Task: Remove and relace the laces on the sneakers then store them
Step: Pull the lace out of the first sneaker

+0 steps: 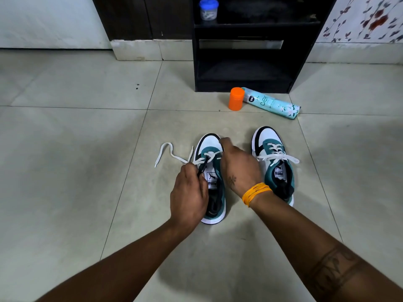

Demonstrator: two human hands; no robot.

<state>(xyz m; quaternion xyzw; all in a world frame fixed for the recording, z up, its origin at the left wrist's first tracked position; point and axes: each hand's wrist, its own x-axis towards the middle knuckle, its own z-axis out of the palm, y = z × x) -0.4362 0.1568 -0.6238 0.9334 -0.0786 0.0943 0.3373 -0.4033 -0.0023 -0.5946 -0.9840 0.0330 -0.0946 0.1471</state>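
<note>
Just below the centre of the frame, the left hand (189, 194) is pinching the flat white shoelace (172, 154) of the nearer teal, white and black sneaker (212, 168) standing on the pale tiled floor (76, 149), the lace's loose end lying out to the left. The right hand (238, 166) is resting over that shoe's toe side, fingers hidden, so its grip cannot be told. Right of it is sitting the matching laced sneaker (273, 158). Farther up are lying an orange cap (236, 98), a light-blue spray can (272, 103) and a black shelf unit (250, 44).

"PUMA" with its cat logo stands on the left sneaker's insole (212, 181); the spray can (271, 103) reads "aer".
</note>
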